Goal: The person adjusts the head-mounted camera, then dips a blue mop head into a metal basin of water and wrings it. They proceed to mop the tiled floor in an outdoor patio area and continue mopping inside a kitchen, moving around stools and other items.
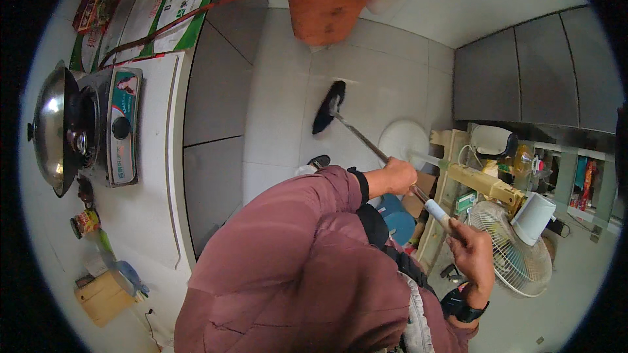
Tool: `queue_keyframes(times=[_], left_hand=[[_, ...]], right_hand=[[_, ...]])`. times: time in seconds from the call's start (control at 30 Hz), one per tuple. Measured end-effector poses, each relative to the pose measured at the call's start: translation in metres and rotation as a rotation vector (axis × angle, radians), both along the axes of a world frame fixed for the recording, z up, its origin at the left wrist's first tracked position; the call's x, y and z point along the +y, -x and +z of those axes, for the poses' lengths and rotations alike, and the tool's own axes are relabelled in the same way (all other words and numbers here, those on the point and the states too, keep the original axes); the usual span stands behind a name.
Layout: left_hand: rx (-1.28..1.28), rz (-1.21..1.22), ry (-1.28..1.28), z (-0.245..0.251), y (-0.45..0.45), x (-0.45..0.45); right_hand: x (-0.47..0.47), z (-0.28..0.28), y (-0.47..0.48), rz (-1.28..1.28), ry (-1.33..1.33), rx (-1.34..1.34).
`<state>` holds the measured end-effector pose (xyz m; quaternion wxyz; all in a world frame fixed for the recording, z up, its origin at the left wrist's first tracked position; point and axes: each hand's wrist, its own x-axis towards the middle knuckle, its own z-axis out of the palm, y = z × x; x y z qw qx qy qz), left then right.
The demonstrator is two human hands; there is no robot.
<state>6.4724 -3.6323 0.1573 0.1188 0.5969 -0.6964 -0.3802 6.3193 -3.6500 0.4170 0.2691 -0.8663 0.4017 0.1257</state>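
Note:
A long-handled floor mop or brush, its head dark (329,108) and its shaft metal (362,135), slants across the view. The head appears to rest on the pale tiled floor (274,122). Partway up the shaft, my left hand (400,176) is closed around it, with that arm reaching across my body. My right hand (471,250) grips the upper end at the pale grip section (438,212). Both sleeves are mauve, and a dark band circles the right wrist. The tip of a shoe (320,161) shows beyond my left sleeve.
A white counter (159,166) on the left carries a gas stove (123,127) and a lidded wok (51,127). An orange tub (326,10) stands ahead, a red-brown hose (211,6) nearby. Close on my right are a standing fan (515,260), its round base (403,143) and a blue container (400,220).

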Motion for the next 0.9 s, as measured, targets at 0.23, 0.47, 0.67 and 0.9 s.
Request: queue_keyframes(times=[0.23,0.47,0.67,0.9], left_hand=[[-0.231,0.113,-0.025,-0.058,-0.089,0.008],[-0.316,0.325,-0.215,-0.127,-0.166,0.017],[-0.111,0.174,-0.281,-0.127,-0.041,-0.001],[0.023,-0.338,-0.302,-0.064,0.072,0.003]], right_hand=[[-0.026,-0.078,-0.040,0.017,-0.116,-0.185],[-0.030,-0.182,-0.111,-0.033,-0.346,-0.257],[-0.019,-0.143,-0.013,-0.141,-0.301,-0.152],[0.057,-0.076,0.088,-0.576,-0.294,0.001]])
